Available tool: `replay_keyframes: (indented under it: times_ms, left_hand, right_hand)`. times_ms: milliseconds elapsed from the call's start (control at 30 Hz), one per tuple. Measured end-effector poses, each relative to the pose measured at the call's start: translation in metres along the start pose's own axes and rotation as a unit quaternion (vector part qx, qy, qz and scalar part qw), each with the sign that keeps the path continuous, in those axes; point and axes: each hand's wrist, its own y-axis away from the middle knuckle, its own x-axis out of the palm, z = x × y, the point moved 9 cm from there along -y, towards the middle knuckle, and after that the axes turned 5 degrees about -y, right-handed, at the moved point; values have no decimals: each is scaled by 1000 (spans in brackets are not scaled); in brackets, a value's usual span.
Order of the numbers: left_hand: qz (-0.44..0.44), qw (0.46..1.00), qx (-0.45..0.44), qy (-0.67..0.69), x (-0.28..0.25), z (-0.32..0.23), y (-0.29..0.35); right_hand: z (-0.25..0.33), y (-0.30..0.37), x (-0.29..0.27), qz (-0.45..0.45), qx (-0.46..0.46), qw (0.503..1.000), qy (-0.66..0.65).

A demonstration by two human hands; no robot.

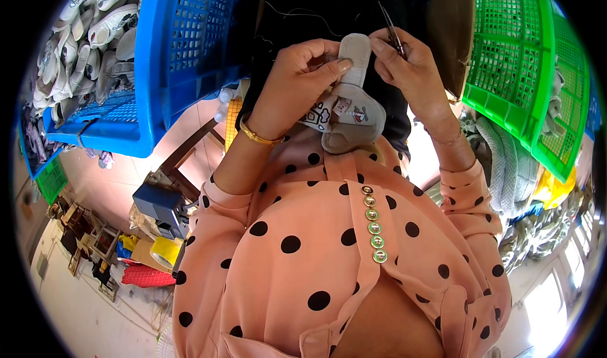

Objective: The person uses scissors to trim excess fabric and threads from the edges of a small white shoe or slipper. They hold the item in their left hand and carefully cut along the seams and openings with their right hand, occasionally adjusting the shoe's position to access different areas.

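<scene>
Left grip [294, 89] pinches a shoe [360, 125] by its strap [356, 49]

It is closed, thumb on top, on the strap's left side. Right grip [414, 70] is curled round dark snips [393, 33], its thumb and forefinger at or just beside the strap's right edge. The shoe is just in front of the polka-dot shirt [288, 209]. It looks light, soft and floppy, hardly slippery; the flat strap likely gives the surest hold.

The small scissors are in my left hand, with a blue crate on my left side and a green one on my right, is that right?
Not quite: the head view shows the small scissors in your right hand, not your left hand. The blue crate and green crate are placed as you said.
</scene>
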Motion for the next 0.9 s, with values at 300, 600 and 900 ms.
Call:
replay_keyframes:
  times_ms: [300,600,900]
  left_hand:
    - [-40,999,31,-11,-12,-30,11]
    - [-91,995,14,49,-21,-38,23]
    - [-80,993,34,74,-19,-44,27]
  right_hand:
    - [49,20,1,-62,-146,963,220]
    - [97,48,23,-96,-382,698,598]
    - [109,48,34,-49,-395,666,630]
